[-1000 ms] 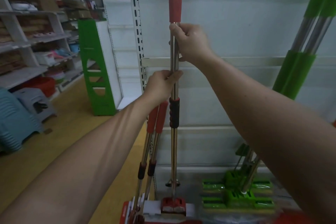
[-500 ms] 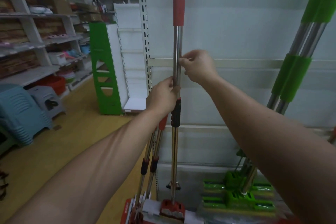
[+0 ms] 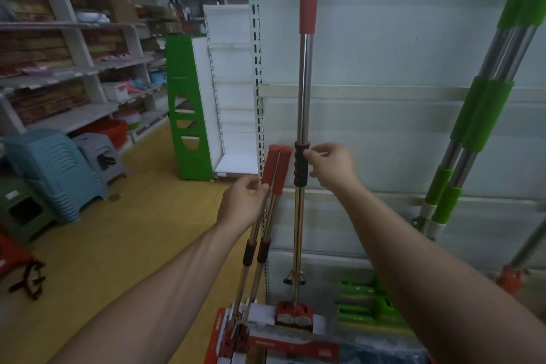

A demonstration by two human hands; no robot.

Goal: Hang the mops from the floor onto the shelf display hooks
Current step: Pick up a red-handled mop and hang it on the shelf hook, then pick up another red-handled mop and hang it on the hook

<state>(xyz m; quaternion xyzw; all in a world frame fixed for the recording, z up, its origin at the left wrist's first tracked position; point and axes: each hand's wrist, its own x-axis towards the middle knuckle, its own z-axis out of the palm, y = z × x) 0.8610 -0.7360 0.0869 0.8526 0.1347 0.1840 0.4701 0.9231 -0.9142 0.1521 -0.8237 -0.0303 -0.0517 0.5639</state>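
A red mop [image 3: 304, 91] stands upright against the white shelf back panel [image 3: 399, 38]. It has a chrome pole and a black grip, and its top runs out of frame, so no hook shows. My right hand [image 3: 332, 167] is open, its fingertips just at the black grip. Two more red mops [image 3: 276, 168] lean to the left of it, their heads in packaging on the floor. My left hand [image 3: 242, 204] is open, with fingertips touching the lower end of the nearest red handle. Green mops [image 3: 484, 115] lean at the right.
The slotted shelf upright [image 3: 255, 68] stands just left of the mops. A green-and-white shelf unit [image 3: 189, 109] sits behind it. Stacked blue stools [image 3: 56, 168] and a grey stool [image 3: 100, 156] stand on the yellow floor at left, below stocked shelves. Green mop heads [image 3: 363, 301] lie at the shelf base.
Both hands slid down and came off the upright mop's chrome pole. The left hand moved to the leaning red handles; the right opened beside the black grip. The view tilted down.
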